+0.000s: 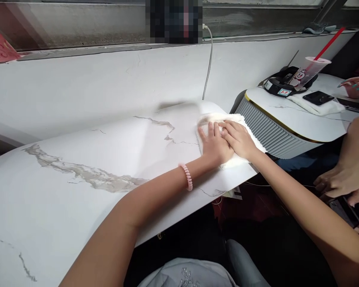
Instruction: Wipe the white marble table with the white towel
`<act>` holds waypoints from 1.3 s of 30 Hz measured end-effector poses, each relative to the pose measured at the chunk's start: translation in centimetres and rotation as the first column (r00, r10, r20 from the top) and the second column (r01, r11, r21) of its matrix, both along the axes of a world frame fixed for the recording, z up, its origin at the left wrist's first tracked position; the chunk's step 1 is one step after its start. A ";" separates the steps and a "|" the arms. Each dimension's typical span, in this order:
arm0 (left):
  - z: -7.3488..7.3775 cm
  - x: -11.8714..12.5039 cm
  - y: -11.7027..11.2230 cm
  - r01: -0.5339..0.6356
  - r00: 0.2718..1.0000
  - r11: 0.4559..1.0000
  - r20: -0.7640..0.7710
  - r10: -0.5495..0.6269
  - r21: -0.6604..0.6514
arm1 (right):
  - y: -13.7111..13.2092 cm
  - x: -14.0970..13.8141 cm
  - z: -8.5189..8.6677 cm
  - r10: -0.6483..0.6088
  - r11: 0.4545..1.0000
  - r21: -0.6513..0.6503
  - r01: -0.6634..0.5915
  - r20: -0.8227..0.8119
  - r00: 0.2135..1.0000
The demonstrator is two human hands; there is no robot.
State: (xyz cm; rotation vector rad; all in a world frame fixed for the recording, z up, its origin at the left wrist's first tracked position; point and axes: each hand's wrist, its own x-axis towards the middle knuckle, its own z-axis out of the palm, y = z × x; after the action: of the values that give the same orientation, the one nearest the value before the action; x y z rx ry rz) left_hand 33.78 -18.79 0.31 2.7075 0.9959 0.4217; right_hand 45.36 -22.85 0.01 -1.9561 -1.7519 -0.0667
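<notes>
White cloth point(237, 160) flat on the right end of the table point(116, 137).
I have the left hand point(217, 149) and right hand point(241, 140) touching upon it, fingers spread, gripping nothing. From here I judge this a wiping or pressing stroke; sliding on would call for even pressure. A cup point(306, 76) stands beyond.

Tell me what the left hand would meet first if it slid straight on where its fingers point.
Past the white cloth beneath it, the left hand would probably meet the wall or the hanging cable; depth is unclear.
</notes>
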 end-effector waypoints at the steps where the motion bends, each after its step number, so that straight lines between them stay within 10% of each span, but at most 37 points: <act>1: -0.1 -0.4 -0.6 0.011 1.000 1.000 0.003 -0.011 0.007 | -0.7 -0.4 0.1 -0.005 1.000 -0.002 0.005 0.004 1.000; 17: 0.6 -8.1 -1.7 0.052 0.996 0.998 -0.074 -0.054 -0.035 | -1.9 -8.1 0.4 -0.015 0.999 -0.028 0.015 0.000 1.000; 25: 0.7 -10.5 3.5 -0.020 0.998 0.998 -0.063 0.016 -0.063 | 4.2 -10.3 0.1 0.039 0.999 0.033 -0.037 -0.041 0.998; 39: 0.2 -7.7 15.8 -0.097 0.995 0.994 -0.010 0.096 -0.051 | 17.2 -8.0 -0.1 -0.020 0.997 0.066 0.032 -0.167 0.986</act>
State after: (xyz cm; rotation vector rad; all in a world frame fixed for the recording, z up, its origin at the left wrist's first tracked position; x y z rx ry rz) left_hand 26.10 -2.99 0.56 2.6253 1.1273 0.3978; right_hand 37.34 -5.69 -0.11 -1.8788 -1.5966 0.0260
